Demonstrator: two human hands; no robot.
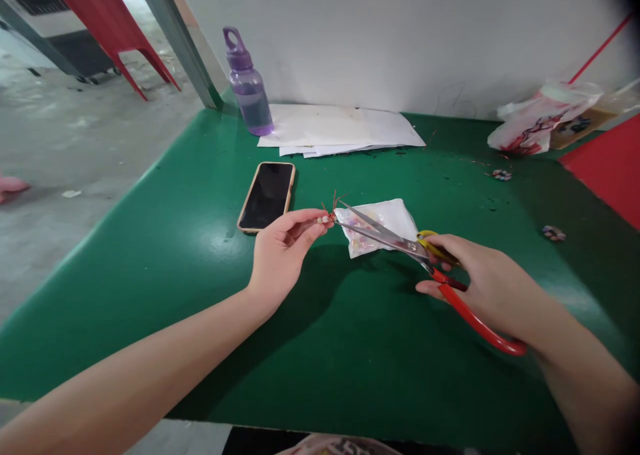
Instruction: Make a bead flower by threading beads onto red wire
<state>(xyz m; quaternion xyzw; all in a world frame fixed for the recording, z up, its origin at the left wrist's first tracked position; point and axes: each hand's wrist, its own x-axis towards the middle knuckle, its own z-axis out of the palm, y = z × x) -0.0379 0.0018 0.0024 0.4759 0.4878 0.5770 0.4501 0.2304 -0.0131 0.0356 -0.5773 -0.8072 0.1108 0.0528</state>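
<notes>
Head view shows, nearest on the glossy green bench (150,295), the right hand (493,281), its grip wrapped around the long steel scissors with red and yellow handles (417,248); the blades are spread. Just beyond, the left hand (280,255) has its grip pinching a small piece of pale beads (326,219) between thumb and fingers, above the bench. Thin reddish-brown strands (335,203) stick out from it near the blade tips, so I judge the trimming is not complete; whether a strand lies between the blades, I cannot tell. Behind the blades lies a white and clear plastic packet (395,215). Farther to the right, two small multicoloured bead clusters (554,233) rest apart; they seem already finished, but their ends are too small to check.
</notes>
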